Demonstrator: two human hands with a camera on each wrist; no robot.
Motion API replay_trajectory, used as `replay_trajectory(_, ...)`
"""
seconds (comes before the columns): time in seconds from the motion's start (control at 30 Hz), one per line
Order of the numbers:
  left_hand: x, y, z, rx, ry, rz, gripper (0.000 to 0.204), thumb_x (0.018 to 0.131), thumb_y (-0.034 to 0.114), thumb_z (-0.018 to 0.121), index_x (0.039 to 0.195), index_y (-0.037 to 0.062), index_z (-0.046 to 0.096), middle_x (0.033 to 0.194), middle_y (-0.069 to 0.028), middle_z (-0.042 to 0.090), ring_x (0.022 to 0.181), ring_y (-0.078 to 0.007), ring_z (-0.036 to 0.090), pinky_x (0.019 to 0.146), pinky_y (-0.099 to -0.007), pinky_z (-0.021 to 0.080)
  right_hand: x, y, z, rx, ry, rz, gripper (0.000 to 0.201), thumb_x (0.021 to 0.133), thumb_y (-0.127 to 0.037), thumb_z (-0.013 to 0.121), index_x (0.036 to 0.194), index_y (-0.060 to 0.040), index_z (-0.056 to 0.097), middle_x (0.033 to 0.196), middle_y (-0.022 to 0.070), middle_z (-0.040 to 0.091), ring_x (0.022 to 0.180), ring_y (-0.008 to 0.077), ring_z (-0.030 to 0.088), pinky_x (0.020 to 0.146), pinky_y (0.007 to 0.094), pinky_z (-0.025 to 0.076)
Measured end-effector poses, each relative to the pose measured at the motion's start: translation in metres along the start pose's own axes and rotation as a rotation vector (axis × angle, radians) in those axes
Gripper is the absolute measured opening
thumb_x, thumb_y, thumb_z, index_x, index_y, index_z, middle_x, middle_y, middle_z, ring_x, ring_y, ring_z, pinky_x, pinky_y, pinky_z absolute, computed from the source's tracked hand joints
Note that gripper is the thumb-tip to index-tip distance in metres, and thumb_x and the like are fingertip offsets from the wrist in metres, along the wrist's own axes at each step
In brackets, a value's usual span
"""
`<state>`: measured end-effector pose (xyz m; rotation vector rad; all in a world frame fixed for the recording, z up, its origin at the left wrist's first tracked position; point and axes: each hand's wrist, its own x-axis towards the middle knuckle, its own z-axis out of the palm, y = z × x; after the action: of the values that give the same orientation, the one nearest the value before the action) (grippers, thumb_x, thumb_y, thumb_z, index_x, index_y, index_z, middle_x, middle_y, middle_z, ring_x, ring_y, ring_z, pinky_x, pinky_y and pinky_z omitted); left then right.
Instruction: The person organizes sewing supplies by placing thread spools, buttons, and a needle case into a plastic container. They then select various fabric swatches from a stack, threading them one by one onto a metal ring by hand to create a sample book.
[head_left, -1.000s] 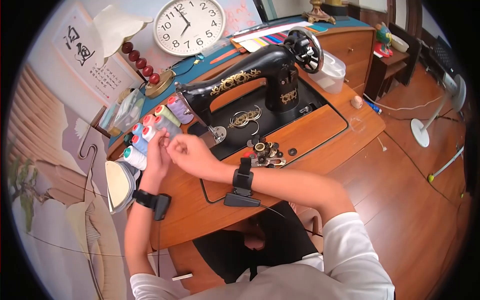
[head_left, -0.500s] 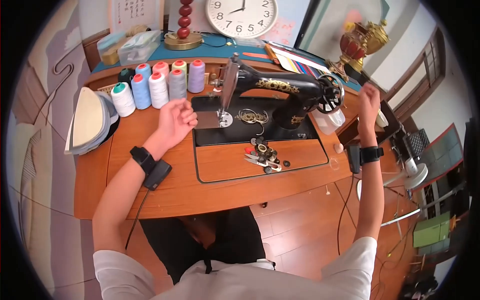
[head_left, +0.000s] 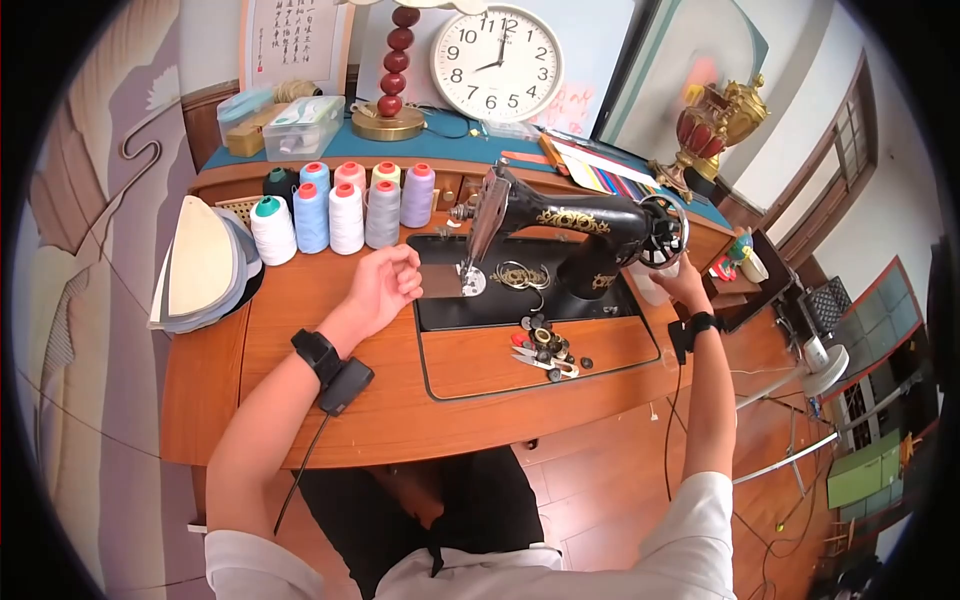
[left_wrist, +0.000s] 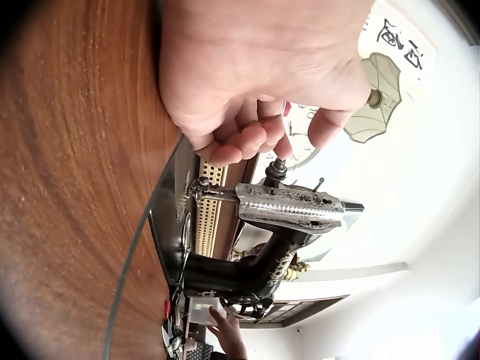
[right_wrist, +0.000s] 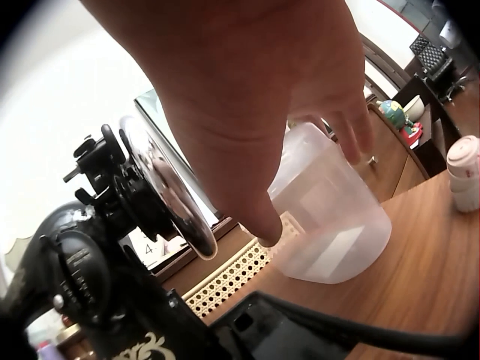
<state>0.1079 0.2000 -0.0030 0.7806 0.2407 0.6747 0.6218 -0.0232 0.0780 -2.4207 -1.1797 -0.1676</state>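
My left hand (head_left: 380,290) is over the wooden table at the left of the black sewing machine (head_left: 590,222), fingers loosely curled with nothing in them. In the left wrist view those fingers (left_wrist: 251,139) hang before the needle end. My right hand (head_left: 687,287) is behind the handwheel (head_left: 664,236), at a translucent plastic container (right_wrist: 330,214) standing on the table. In the right wrist view its thumb lies along the container's near side and the fairly straight fingers (right_wrist: 356,135) spread over the far side. A metal-ring pair (head_left: 522,276) lies on the machine bed.
Several thread spools (head_left: 346,220) stand back left, beside stacked fabric pieces (head_left: 205,265). Buttons (head_left: 543,338) and small scissors (head_left: 535,361) lie in front of the machine. A small pinkish-white object (right_wrist: 465,172) stands right of the container. Behind are a lamp base (head_left: 388,125) and clock (head_left: 497,62).
The hands, together by the spools at first, have parted. My right hand swung right past the handwheel, then came down to the plastic container. The left hand stays near the needle end.
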Motion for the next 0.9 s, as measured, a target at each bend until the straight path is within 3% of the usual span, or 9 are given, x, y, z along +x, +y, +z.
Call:
replay_trajectory(0.2,-0.002,0.001,0.003,0.011,-0.006,0.012,0.019,0.093,0.025,0.056,0.089,0.0072,0.054,0.064,0.0023,0.039,0.062,-0.0113,0.040,0.067,-0.0281,0.037,0.007,0.005,0.008,0.046,0.163,-0.023,0.065,0.070,-0.034,0.087,0.121,-0.0083,0.056,0.110,0.0242,0.071,0.110,0.0441,0.065,0.095,0.0478,0.051)
replay_trajectory(0.23,-0.003,0.000,0.003,0.007,-0.002,0.017,0.019,0.093,0.025,0.056,0.089,0.0072,0.054,0.064,0.0023,0.039,0.062,-0.0113,0.040,0.067,-0.0281,0.037,0.012,0.008,0.006,-0.001,0.166,0.019,0.070,0.071,-0.036,0.087,0.127,-0.0074,0.057,0.114,0.0222,0.071,0.108,0.0379,0.068,0.092,0.0432,0.053)
replay_trajectory(0.3,-0.003,0.001,0.002,0.009,-0.026,0.016,0.020,0.093,0.026,0.056,0.090,0.0070,0.054,0.064,0.0024,0.040,0.061,-0.0107,0.040,0.067,-0.0281,0.037,0.021,0.020,0.001,-0.004,0.294,-0.030,0.063,0.071,-0.035,0.085,0.121,-0.0079,0.057,0.108,0.0237,0.071,0.104,0.0398,0.069,0.089,0.0444,0.053)
replay_trajectory(0.53,-0.004,0.002,0.002,0.000,-0.022,0.022,0.019,0.092,0.026,0.056,0.090,0.0068,0.055,0.064,0.0026,0.039,0.061,-0.0109,0.040,0.066,-0.0276,0.037,0.033,0.020,-0.090,-0.092,0.700,-0.134,0.059,0.074,-0.033,0.084,0.120,-0.0059,0.061,0.101,0.0250,0.071,0.096,0.0410,0.069,0.087,0.0446,0.054)
replay_trajectory(0.57,-0.003,0.002,0.001,-0.012,-0.020,0.021,0.020,0.091,0.026,0.056,0.090,0.0065,0.055,0.064,0.0027,0.039,0.060,-0.0108,0.040,0.066,-0.0276,0.037,0.028,0.008,-0.110,-0.031,0.664,-0.075,0.059,0.076,-0.035,0.083,0.122,-0.0062,0.060,0.108,0.0265,0.069,0.102,0.0394,0.068,0.091,0.0435,0.052)
replay_trajectory(0.7,-0.003,0.002,0.000,-0.008,-0.011,0.012,0.021,0.091,0.027,0.056,0.090,0.0063,0.055,0.063,0.0029,0.038,0.061,-0.0107,0.040,0.066,-0.0275,0.037,0.025,-0.028,-0.164,0.050,0.655,-0.260,0.063,0.081,-0.040,0.081,0.130,-0.0081,0.058,0.109,0.0214,0.070,0.100,0.0302,0.069,0.090,0.0389,0.053)
replay_trajectory(0.8,-0.004,0.003,0.002,-0.012,0.030,0.016,0.022,0.091,0.028,0.056,0.089,0.0066,0.055,0.063,0.0030,0.038,0.060,-0.0107,0.039,0.065,-0.0275,0.036,-0.010,-0.109,-0.177,0.201,0.510,-0.235,0.060,0.084,-0.039,0.080,0.133,-0.0115,0.057,0.113,0.0186,0.068,0.107,0.0237,0.066,0.089,0.0340,0.052)
replay_trajectory(0.87,-0.003,0.004,-0.003,-0.014,0.013,0.009,0.023,0.091,0.029,0.056,0.089,0.0070,0.055,0.063,0.0033,0.037,0.060,-0.0106,0.039,0.065,-0.0275,0.036,-0.021,-0.146,-0.172,0.308,0.389,-0.492,0.057,0.086,-0.035,0.079,0.133,-0.0118,0.057,0.118,0.0146,0.066,0.106,0.0212,0.066,0.083,0.0333,0.055)
replay_trajectory(0.9,-0.003,0.005,-0.004,-0.009,-0.011,0.001,0.024,0.092,0.031,0.056,0.088,0.0074,0.055,0.063,0.0035,0.037,0.060,-0.0106,0.038,0.065,-0.0275,0.036,-0.032,-0.169,-0.164,0.309,0.386,-0.493,0.057,0.086,-0.035,0.079,0.133,-0.0118,0.057,0.118,0.0146,0.066,0.106,0.0212,0.066,0.083,0.0333,0.055)
